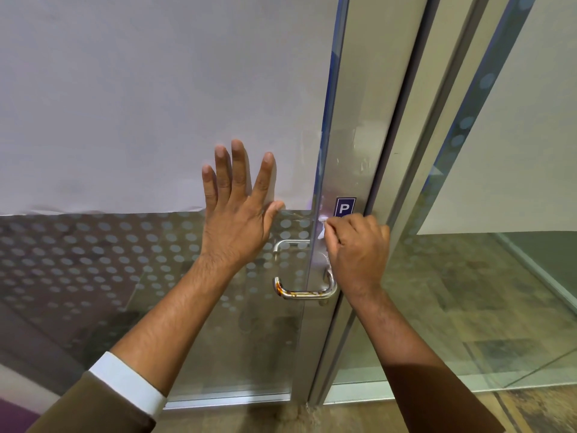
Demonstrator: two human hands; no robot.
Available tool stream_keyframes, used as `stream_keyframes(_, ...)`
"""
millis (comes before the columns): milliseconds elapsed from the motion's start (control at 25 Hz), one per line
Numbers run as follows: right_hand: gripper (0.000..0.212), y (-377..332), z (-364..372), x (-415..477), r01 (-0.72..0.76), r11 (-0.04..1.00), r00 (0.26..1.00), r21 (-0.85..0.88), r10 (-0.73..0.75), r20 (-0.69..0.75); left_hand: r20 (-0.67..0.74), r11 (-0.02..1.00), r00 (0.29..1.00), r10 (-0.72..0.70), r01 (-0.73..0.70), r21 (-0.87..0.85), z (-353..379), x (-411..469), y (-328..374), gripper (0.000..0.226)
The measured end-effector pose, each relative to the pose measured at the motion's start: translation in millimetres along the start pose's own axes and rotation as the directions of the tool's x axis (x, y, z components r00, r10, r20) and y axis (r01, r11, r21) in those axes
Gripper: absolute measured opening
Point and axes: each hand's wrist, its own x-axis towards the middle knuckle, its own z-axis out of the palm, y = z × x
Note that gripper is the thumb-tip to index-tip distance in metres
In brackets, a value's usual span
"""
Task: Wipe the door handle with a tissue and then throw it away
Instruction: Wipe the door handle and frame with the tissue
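A steel door handle [304,293] with rusty orange stains curves out from the edge of a glass door [156,120]. My right hand [356,248] is closed around the upper part of the handle with a white tissue [321,228] bunched under its fingers. Only a small bit of tissue shows by the fingertips. My left hand [237,210] lies flat against the glass just left of the handle, fingers spread and pointing up, holding nothing.
The upper glass is covered by white paper; below it runs a band of frosted dots [93,254]. A blue sticker with a P [344,207] sits on the metal door frame [368,135]. A fixed glass panel [499,276] stands to the right. Wood-look floor [530,410] lies below.
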Motion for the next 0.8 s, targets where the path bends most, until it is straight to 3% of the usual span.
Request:
stream_keyframes(240, 0.005, 2.9, -1.8, -24.3, 0.012, 1.000, 0.995, -0.024, -0.010, 0.101, 0.030, 1.000, 1.000, -0.008, 0.008, -0.005, -0.1, -0.7, -0.3, 0.081)
stream_keyframes(520, 0.007, -8.5, -6.2, 33.9, 0.049, 0.998, 0.993, 0.030, -0.045, -0.107, 0.022, 1.000, 1.000, -0.001, 0.002, -0.029, 2.7, -1.4, -0.3, 0.082)
stream_keyframes(720, 0.010, -1.5, -0.1, -15.1, 0.063, 0.997, 0.997, -0.038, -0.062, 0.039, 0.017, 1.000, 1.000, 0.003, -0.003, -0.019, 4.5, -0.8, -2.0, 0.082)
stream_keyframes(800, 0.011, 1.8, -1.8, -11.6, 0.042, 0.999, 0.999, -0.025, -0.041, 0.014, 0.019, 1.000, 1.000, 0.002, -0.002, -0.012, 4.9, -1.2, -2.4, 0.082)
